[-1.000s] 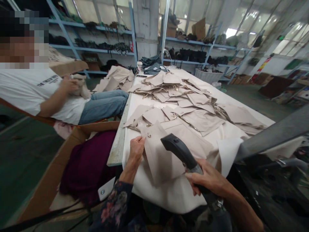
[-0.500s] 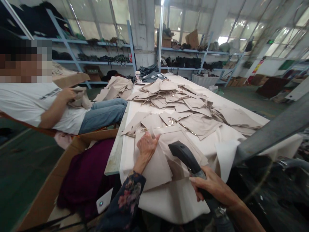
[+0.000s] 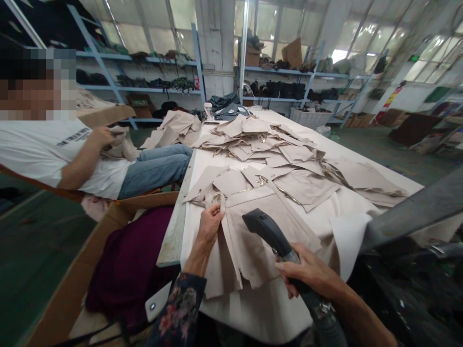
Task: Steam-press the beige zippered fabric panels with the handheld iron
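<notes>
My left hand (image 3: 210,224) pinches the upper left edge of a beige fabric piece (image 3: 249,241), which is folded over along that side. My right hand (image 3: 311,270) is wrapped round the neck of a black suction nozzle (image 3: 265,229) with a ribbed hose running down toward me. The nozzle's flat head hovers over the middle of the fabric piece; whether it touches the cloth I cannot tell. Just beyond my left hand lie more beige fabric pieces (image 3: 231,183), with brass-coloured zips (image 3: 261,180) among them.
A large heap of beige pieces (image 3: 260,140) covers the white table (image 3: 343,140). On the left, a seated co-worker (image 3: 90,154) handles beige cloth. Beside the table stands a cardboard box (image 3: 72,270) holding purple fabric (image 3: 130,260). A grey metal bar (image 3: 408,212) slants across the right.
My left hand has moved down and left, from lying over the fabric's top to pinching its left edge, and the piece is turned. The nozzle has shifted slightly left and up.
</notes>
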`<state>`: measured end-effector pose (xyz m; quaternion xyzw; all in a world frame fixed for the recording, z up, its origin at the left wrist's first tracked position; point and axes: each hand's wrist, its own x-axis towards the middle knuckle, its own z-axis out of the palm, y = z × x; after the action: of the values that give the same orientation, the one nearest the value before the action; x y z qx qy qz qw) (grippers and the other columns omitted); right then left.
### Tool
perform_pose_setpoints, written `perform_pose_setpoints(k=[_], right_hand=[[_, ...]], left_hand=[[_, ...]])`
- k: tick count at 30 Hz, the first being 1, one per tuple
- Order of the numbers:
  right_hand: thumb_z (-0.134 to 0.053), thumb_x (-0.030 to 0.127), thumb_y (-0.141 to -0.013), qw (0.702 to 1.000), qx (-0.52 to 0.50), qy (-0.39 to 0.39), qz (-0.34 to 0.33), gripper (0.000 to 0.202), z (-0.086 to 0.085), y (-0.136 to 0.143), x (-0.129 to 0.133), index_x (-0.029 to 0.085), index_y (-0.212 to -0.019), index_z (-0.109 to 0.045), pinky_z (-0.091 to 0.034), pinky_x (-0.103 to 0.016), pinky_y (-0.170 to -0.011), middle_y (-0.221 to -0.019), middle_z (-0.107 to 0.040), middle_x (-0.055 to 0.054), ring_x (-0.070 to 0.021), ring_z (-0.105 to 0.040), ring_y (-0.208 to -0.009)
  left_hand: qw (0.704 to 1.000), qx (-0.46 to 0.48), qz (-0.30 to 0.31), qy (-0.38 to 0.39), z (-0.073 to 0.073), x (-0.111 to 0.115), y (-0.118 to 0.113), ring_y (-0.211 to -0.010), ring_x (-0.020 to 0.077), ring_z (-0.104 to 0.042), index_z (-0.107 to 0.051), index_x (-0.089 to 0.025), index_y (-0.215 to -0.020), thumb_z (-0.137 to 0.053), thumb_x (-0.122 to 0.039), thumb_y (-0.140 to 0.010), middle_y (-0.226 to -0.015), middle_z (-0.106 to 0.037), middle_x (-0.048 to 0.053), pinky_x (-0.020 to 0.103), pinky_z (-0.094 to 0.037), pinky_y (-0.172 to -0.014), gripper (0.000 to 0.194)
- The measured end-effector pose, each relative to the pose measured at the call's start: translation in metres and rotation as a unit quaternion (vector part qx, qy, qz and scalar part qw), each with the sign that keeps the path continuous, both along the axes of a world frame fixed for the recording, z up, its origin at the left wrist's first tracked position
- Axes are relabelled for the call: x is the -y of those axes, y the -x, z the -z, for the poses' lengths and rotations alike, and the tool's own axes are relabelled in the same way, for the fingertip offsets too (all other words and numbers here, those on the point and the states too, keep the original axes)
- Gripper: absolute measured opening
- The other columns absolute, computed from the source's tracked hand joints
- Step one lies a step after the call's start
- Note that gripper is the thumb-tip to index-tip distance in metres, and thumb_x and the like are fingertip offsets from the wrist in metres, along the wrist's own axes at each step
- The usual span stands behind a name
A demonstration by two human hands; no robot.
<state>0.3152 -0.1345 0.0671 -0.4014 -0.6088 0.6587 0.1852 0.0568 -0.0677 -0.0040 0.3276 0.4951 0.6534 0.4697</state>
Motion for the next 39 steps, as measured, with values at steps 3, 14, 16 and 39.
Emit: perform_pose_setpoints(k=[3,14,16,39], right_hand=[[-0.057,0.030,-0.079,1.000,0.011,0.000,-0.015,0.018,-0.001,0.017,-0.010,0.015,-0.072,-0.051,-0.046,-0.021,-0.044,-0.048,-0.056,0.003,-0.0103,-0.053,-0.041],[-0.062,0.034,-0.075,0.999,-0.019,0.024,-0.030,0.023,0.002,0.068,-0.041,0.015,-0.076,-0.049,-0.049,-0.023,-0.045,-0.052,-0.055,0.004,-0.0092,-0.051,-0.039],[-0.062,0.035,-0.074,0.999,-0.026,0.017,-0.031,0.023,-0.001,0.076,-0.050,0.015,-0.074,-0.050,-0.049,-0.023,-0.044,-0.052,-0.055,0.003,-0.0096,-0.052,-0.040],[-0.060,0.029,-0.078,0.991,0.134,0.029,0.008,0.016,-0.021,-0.024,0.054,0.015,-0.078,-0.051,-0.041,-0.019,-0.042,-0.049,-0.058,0.002,-0.0112,-0.053,-0.042]], left_hand=[[0.997,0.074,0.033,-0.006,-0.002,0.005,0.001,-0.075,0.0195,-0.065,-0.069,-0.009,-0.090,-0.072,-0.020,-0.054,-0.077,-0.071,0.008,0.030,-0.051,-0.071,0.037],[0.989,0.125,0.076,-0.027,-0.002,0.012,0.009,-0.086,0.0193,-0.064,-0.070,-0.014,-0.097,-0.067,-0.012,-0.059,-0.087,-0.072,0.007,0.030,-0.049,-0.080,0.038],[0.989,0.124,0.073,-0.023,0.000,0.011,0.011,-0.086,0.0190,-0.064,-0.071,-0.014,-0.095,-0.065,-0.011,-0.057,-0.087,-0.072,0.006,0.029,-0.048,-0.081,0.038],[0.994,0.100,0.029,-0.038,0.004,0.011,0.005,-0.097,0.0252,-0.061,-0.071,-0.011,-0.092,-0.071,-0.015,-0.054,-0.087,-0.072,0.008,0.040,-0.048,-0.089,0.038]])
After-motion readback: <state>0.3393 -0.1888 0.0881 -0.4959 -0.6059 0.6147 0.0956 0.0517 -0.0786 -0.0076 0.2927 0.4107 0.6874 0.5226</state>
